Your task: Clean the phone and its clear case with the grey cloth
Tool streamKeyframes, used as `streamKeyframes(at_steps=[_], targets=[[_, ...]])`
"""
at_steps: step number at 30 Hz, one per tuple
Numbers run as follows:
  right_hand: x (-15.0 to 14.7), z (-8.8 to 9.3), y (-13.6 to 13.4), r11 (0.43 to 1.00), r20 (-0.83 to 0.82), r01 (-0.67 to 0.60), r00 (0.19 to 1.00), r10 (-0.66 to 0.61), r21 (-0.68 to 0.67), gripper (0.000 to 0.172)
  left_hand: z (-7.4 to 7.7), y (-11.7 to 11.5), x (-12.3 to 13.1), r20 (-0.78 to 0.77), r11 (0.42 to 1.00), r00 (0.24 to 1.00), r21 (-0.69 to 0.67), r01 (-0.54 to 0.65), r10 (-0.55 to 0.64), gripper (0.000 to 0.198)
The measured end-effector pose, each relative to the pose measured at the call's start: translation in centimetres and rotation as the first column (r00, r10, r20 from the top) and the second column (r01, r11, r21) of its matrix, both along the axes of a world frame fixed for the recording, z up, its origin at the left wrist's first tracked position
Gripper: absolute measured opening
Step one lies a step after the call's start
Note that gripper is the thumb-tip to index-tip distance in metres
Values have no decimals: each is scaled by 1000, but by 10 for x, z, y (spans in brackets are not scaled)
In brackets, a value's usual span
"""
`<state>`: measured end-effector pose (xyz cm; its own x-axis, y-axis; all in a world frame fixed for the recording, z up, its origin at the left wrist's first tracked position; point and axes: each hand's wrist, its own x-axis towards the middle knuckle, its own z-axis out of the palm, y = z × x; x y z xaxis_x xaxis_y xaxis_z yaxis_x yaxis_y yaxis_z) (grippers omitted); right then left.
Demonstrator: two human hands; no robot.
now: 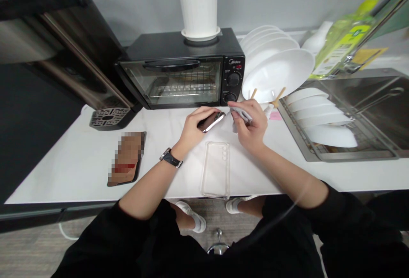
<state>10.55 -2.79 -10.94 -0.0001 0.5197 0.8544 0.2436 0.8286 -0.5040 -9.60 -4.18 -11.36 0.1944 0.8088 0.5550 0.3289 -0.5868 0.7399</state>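
Note:
My left hand (195,126) is wrapped round a dark phone with a shiny silver edge (211,122), held above the white counter. To its right, my right hand (251,126) pinches a crumpled pale grey cloth or wipe (242,114), a little apart from the phone. A clear phone case (216,169) lies on the counter below and between my hands. Left of my left forearm lies another phone (128,156) in a dark case, its screen pixelated.
A black toaster oven (182,65) bears a white pot (200,5). White plates (277,71) stand to its right, near a green soap bottle (341,43). Bowls (329,135) rest in the sink rack at right. A dark machine with a drip tray (110,118) stands left.

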Motion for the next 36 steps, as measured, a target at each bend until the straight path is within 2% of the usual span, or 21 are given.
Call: streamKeyframes(at_steps=[4,7,16,22,26,30,36], targets=[[0,-4,2,996,17,-80,997,79,37,20,-4,4,-2,-12,995,998,72,66,-65,29],[-1,-4,4,990,23,-102,995,101,99,13,-10,8,-3,-14,990,997,116,78,-77,27],[-1,-1,6,990,80,-71,995,61,125,9,-19,11,1,4,993,1000,118,1,-1,22],[-6,-4,0,931,263,-288,938,227,223,17,-22,11,-4,-71,995,995,68,-67,72,31],[-11,-6,-4,885,383,-375,888,256,277,16,-20,9,-5,-85,996,995,76,-51,58,35],[-10,-7,-2,898,345,-349,905,248,268,15,-24,12,-5,-46,994,998,103,-30,35,33],[-3,-3,6,968,184,-184,971,153,170,14,-26,15,-3,5,986,997,146,-77,77,28]])
